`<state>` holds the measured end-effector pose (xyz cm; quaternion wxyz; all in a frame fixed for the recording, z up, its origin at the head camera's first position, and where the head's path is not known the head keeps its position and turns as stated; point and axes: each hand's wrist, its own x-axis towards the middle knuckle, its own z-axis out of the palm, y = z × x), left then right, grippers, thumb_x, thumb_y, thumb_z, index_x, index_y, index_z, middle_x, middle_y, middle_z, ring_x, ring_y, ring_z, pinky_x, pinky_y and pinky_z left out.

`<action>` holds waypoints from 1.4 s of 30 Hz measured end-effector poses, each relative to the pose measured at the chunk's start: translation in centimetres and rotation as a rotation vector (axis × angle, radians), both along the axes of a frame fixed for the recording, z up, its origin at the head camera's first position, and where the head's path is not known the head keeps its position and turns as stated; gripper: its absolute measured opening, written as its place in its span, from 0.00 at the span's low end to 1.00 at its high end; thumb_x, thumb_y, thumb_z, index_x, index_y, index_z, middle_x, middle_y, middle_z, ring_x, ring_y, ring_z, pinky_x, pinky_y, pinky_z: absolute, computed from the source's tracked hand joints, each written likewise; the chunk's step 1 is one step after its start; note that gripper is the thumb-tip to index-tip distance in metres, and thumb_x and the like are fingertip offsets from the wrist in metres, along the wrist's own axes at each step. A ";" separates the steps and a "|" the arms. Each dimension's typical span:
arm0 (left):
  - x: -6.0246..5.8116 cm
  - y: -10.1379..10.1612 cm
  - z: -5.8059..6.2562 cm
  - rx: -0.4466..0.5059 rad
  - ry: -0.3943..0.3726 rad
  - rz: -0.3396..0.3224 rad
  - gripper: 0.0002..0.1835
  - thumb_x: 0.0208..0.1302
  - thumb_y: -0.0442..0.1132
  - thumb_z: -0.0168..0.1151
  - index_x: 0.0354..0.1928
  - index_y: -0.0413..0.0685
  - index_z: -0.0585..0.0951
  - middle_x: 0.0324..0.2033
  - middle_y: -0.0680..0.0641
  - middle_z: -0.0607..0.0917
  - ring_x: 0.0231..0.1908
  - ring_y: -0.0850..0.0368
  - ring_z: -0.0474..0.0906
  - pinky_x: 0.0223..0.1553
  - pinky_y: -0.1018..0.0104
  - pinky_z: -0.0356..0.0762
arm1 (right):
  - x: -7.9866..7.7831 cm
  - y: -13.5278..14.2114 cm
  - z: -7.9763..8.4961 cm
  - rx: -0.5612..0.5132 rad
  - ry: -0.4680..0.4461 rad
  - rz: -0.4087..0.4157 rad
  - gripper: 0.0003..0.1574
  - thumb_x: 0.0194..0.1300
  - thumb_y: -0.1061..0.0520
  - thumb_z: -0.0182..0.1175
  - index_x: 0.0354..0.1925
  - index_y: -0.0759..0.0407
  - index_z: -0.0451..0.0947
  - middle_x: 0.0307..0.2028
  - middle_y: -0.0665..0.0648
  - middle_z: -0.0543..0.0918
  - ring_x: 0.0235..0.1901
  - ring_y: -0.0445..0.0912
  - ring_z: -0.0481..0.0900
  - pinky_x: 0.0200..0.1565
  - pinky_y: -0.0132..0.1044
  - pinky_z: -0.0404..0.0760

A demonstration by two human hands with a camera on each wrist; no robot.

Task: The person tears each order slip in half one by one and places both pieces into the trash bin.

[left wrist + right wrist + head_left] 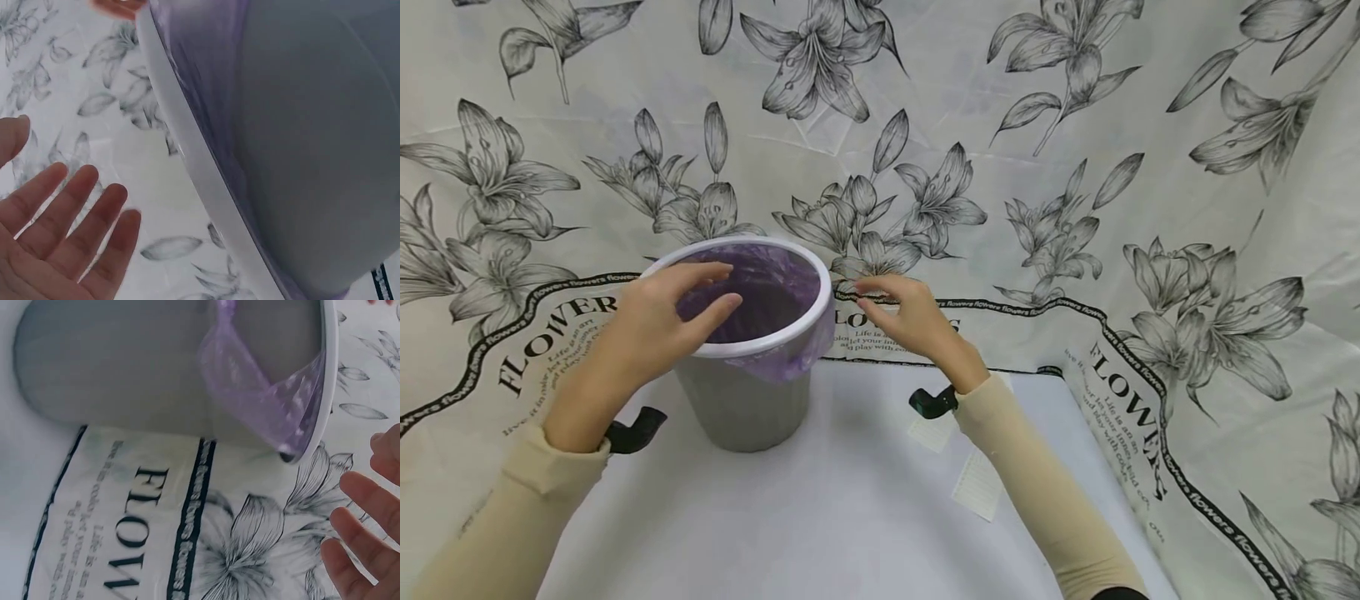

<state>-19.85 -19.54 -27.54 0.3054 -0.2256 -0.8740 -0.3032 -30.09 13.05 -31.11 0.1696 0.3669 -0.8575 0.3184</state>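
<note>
A grey trash can (741,408) with a white rim ring (775,340) stands upright on the white table. Inside it lies a thin purple trash bag (778,275), whose edge is folded out under the ring and hangs over the outer wall. My left hand (658,321) is at the can's left side, fingers spread and apart from the rim in the left wrist view. To the right of the can my right hand (913,312) hovers with fingers loosely bent, holding nothing. In the right wrist view the bag's overhang (240,381) covers part of the outer wall.
Two pale paper slips (977,485) with printed lines lie on the table (820,517), right of the can. Behind and at the sides hangs a white cloth (925,100) printed with black lilies and lettering. Dark wrist camera mounts (636,430) stick out from both wrists.
</note>
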 end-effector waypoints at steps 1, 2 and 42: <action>0.1 0.4 0.0 -0.007 0.027 -0.023 0.22 0.64 0.39 0.74 0.58 0.41 0.84 0.53 0.38 0.88 0.48 0.40 0.86 0.50 0.44 0.83 | 0.1 0.5 -0.2 0.011 -0.001 -0.002 0.19 0.74 0.56 0.62 0.59 0.62 0.82 0.56 0.59 0.86 0.59 0.53 0.82 0.60 0.46 0.82; 0.3 0.8 -0.1 -0.015 0.056 -0.049 0.23 0.62 0.38 0.75 0.58 0.41 0.84 0.52 0.39 0.88 0.47 0.42 0.86 0.48 0.46 0.84 | 0.1 0.9 -0.4 0.026 -0.002 -0.005 0.20 0.74 0.56 0.62 0.60 0.62 0.81 0.57 0.59 0.86 0.60 0.53 0.82 0.60 0.47 0.82; 4.4 11.0 -17.9 -0.294 -0.359 -0.285 0.41 0.64 0.75 0.57 0.71 0.58 0.74 0.65 0.53 0.80 0.65 0.54 0.76 0.62 0.51 0.79 | 0.0 12.5 -20.4 0.321 -0.462 -0.285 0.41 0.68 0.51 0.65 0.72 0.68 0.66 0.69 0.70 0.73 0.71 0.65 0.69 0.73 0.58 0.66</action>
